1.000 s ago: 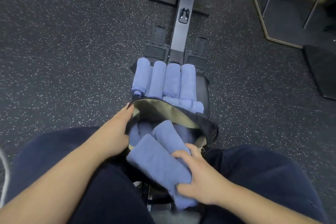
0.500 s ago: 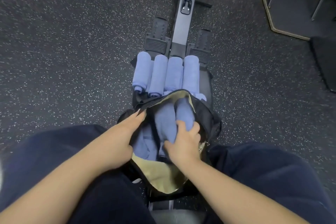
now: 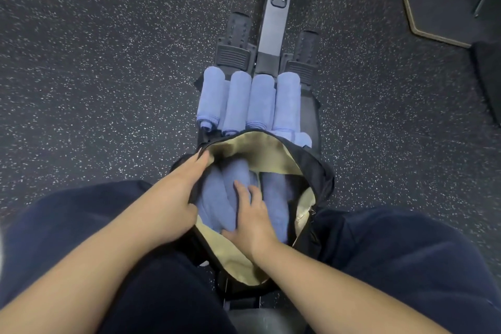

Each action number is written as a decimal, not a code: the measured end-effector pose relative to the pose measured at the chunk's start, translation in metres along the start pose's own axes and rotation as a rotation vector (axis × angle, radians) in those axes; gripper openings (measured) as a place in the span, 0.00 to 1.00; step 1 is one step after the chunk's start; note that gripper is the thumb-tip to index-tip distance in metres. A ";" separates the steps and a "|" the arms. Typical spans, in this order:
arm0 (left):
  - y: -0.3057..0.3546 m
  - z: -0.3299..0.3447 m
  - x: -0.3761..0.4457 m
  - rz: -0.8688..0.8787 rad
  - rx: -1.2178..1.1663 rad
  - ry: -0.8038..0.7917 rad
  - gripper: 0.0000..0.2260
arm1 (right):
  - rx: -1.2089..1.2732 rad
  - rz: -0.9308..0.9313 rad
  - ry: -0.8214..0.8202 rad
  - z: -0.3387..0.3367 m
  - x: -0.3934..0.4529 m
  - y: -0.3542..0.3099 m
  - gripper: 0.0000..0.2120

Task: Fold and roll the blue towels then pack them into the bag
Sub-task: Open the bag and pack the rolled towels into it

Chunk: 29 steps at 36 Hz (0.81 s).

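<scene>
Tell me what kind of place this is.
Most likely a gym or home workout room. The floor is dark speckled rubber, and the rolled blue towels lie on what looks like a rowing machine, with a central rail between ribbed footplates.

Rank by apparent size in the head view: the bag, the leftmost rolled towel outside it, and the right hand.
1. Bag, clearly largest.
2. and 3. Right hand and leftmost towel look alike; the hand is nearer the camera, so no ranking.
</scene>
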<state>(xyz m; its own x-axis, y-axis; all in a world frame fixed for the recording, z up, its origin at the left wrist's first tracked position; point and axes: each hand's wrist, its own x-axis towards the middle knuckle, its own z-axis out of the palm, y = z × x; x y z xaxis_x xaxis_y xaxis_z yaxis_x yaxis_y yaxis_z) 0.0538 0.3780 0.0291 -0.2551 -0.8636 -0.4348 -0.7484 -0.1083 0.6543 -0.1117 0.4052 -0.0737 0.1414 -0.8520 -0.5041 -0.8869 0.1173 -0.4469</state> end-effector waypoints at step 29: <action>-0.020 0.003 0.025 0.064 0.035 0.059 0.44 | -0.100 0.114 0.355 -0.159 0.103 -0.008 0.23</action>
<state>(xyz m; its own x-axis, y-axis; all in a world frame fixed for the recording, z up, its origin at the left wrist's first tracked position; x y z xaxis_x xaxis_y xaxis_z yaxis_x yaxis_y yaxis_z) 0.0603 0.3599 0.0031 -0.2673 -0.8958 -0.3553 -0.7531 -0.0359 0.6570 -0.1594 0.2359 -0.0045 -0.1057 -0.9621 -0.2515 -0.9292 0.1856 -0.3196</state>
